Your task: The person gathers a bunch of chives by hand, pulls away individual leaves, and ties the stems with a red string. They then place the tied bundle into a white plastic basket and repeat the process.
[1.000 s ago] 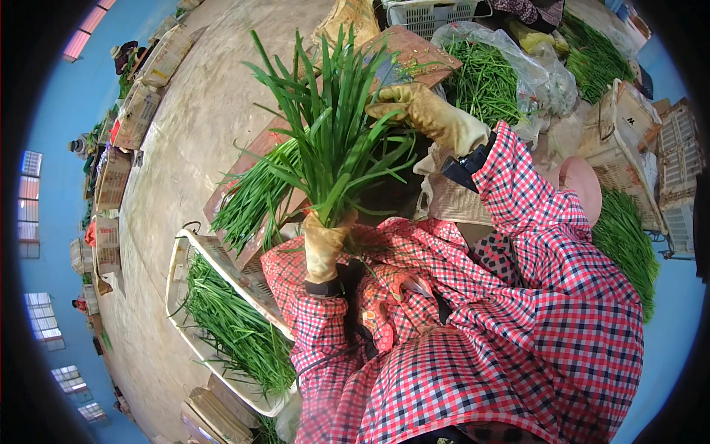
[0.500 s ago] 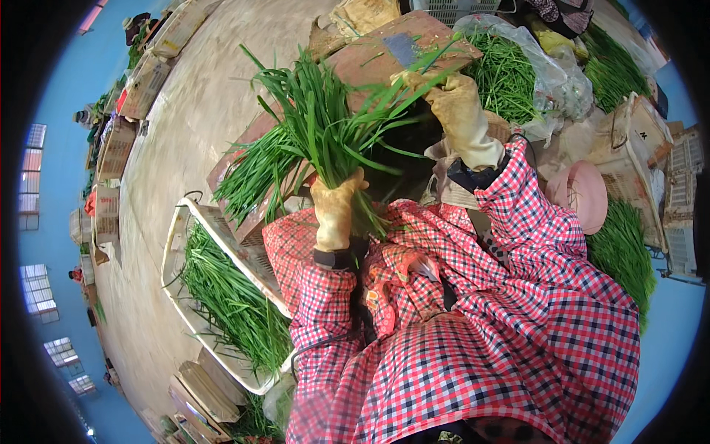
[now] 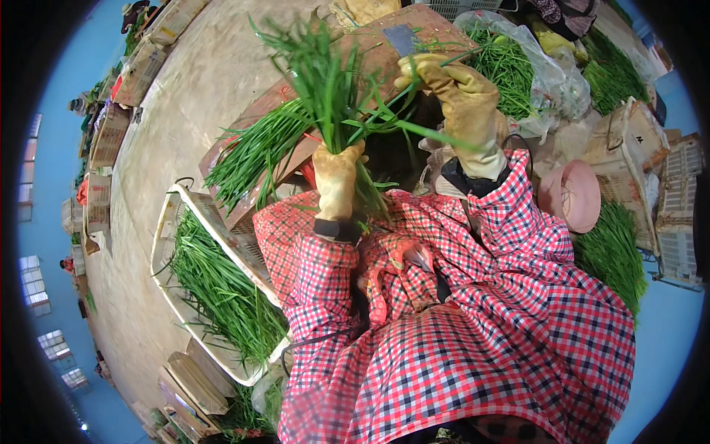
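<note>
My left hand [image 3: 337, 177], in a yellowed glove, is closed round the lower part of an upright bunch of garlic chives [image 3: 325, 89]. The bunch's leafy tops fan out above the fist, and its lower ends hang beneath it. To the right, my right hand [image 3: 464, 100], gloved as well, has its fingers curled in a pinch on a few long chive blades [image 3: 405, 95]. Another bundle of chives [image 3: 255, 152] lies on the reddish-brown board [image 3: 384, 52] behind my left hand. Thin red strips show beside the left fist.
At my left stands a white plastic crate [image 3: 166, 222] filled with chives. Far right are a clear plastic bag [image 3: 558, 81] of greens, a pink bowl [image 3: 580, 196], a chive pile [image 3: 614, 255] and a worn crate [image 3: 629, 163]. More crates [image 3: 111, 137] line the floor's far left.
The chive bunch in my left hand has swung more upright, its tops blurred, and that hand has risen slightly. My right hand has turned, moving slightly right, with the blades still at its fingertips.
</note>
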Demonstrator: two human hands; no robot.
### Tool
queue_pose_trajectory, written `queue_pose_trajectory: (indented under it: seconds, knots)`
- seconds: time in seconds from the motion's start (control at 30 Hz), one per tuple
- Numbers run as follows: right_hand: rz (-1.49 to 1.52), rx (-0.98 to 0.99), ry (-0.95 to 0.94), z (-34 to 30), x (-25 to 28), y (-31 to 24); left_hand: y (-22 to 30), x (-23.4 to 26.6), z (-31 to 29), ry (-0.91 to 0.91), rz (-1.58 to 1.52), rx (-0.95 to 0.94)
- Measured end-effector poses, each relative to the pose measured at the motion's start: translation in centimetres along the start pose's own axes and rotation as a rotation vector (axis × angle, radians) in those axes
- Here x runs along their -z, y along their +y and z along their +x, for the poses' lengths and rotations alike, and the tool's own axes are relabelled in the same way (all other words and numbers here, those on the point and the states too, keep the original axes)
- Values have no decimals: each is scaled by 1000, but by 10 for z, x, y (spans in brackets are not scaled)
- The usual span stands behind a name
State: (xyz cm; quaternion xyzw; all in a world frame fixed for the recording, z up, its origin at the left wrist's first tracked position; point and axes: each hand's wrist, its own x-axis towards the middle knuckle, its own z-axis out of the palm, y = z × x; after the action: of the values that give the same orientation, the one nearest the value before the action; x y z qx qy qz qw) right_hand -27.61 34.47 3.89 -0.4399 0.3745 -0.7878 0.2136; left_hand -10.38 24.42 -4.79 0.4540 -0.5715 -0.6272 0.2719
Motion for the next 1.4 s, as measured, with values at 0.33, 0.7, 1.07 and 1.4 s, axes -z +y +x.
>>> queue_pose_trajectory:
  seconds: [0.33,0.7,1.07,1.4]
  knots:
    - [-407,450,-318,15,-23,-69,-36,4,35,-193,-87,152]
    - [-1366,-154,377,-47,201,-198,5,7,-13,-185,-191,28]
    - [-2037,-853,124,-183,459,-173,20,2,-22,-334,-1,-62]
    - [-736,-693,-267,-58,200,-80,39,10,-32,-434,-207,-42]
